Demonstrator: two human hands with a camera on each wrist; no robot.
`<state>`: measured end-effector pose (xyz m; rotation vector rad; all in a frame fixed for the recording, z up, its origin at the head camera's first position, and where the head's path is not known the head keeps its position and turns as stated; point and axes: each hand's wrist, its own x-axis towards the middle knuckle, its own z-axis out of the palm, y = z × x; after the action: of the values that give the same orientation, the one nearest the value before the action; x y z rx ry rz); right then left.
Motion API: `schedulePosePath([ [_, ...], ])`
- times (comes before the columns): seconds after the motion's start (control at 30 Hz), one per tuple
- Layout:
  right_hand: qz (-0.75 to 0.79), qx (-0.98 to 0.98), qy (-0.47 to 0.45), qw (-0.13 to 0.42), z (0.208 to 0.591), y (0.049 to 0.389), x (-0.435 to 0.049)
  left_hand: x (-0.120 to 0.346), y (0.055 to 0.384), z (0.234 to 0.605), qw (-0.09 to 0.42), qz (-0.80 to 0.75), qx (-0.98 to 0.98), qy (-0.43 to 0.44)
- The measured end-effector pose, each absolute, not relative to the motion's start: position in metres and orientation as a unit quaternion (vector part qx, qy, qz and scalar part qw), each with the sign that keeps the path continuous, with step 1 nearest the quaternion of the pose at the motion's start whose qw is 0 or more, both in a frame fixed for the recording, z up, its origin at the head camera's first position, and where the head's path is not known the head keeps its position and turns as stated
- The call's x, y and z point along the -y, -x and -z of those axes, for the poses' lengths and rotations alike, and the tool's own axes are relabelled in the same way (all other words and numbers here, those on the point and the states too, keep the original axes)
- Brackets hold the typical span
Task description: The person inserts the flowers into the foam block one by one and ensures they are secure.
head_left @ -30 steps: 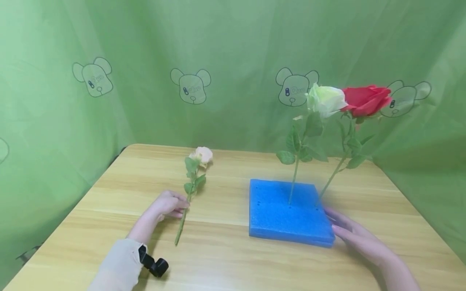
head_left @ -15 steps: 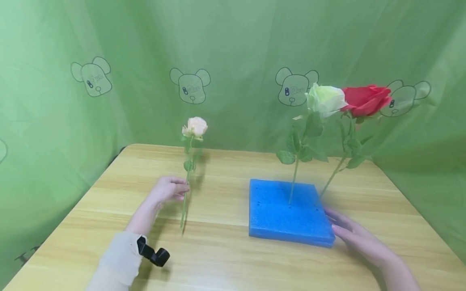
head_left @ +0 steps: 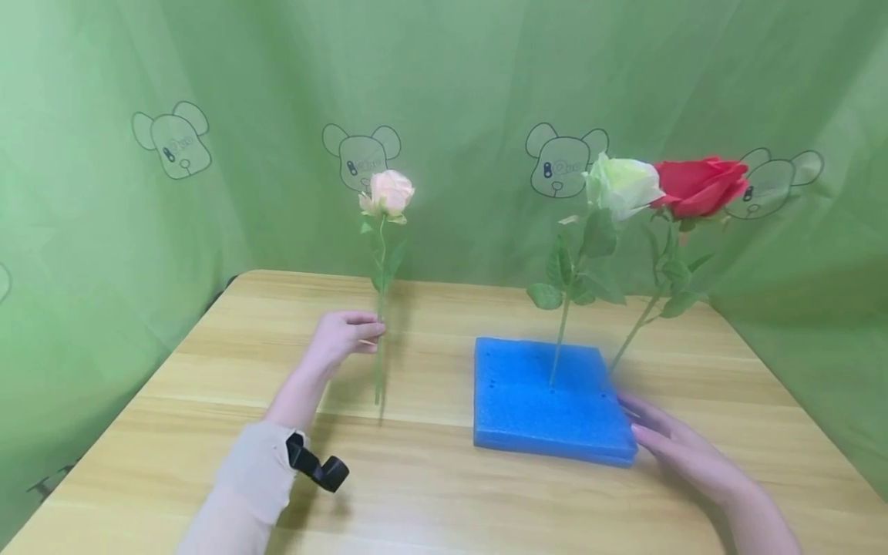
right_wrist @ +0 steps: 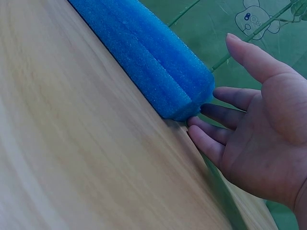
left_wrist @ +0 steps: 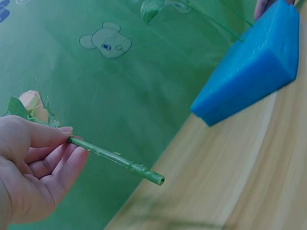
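A pale pink rose (head_left: 390, 193) stands nearly upright above the table, its stem pinched between the thumb and fingers of my left hand (head_left: 343, 337). In the left wrist view the green stem (left_wrist: 120, 160) sticks out past the fingertips, its cut end bare. My right hand (head_left: 683, 451) rests beside the blue foam block (head_left: 548, 420), fingers extended at its right side. The right wrist view shows these fingers (right_wrist: 218, 112) at the block's corner, the thumb raised apart. Two roses stand in the block: a white-green one (head_left: 624, 187) and a red one (head_left: 701, 187), which leans right.
Several small holes dot the foam block's top. The wooden table (head_left: 416, 478) has a green curtain (head_left: 458, 100) with bear-head drawings behind it and at both sides. A black wrist strap with a camera mount (head_left: 319, 466) sits on the left sleeve.
My left hand has lifted the pink rose from lying on the table to nearly upright, moving away from me and lately a little right. The right hand stays at the block.
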<state>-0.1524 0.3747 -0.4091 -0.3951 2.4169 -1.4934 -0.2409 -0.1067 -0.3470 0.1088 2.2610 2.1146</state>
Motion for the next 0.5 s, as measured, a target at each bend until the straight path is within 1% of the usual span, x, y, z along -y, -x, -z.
schedulePosePath([
  [0.23, 0.517, -0.834, 0.143, 0.132, 0.409, 0.152, -0.374, 0.085, 0.243, 0.339, 0.018, -0.698, -0.715, -0.043],
  [0.5, 0.517, -0.832, 0.149, 0.136, 0.411, 0.153, -0.376, 0.070, 0.244, 0.334, 0.011, -0.702, -0.711, -0.043],
])
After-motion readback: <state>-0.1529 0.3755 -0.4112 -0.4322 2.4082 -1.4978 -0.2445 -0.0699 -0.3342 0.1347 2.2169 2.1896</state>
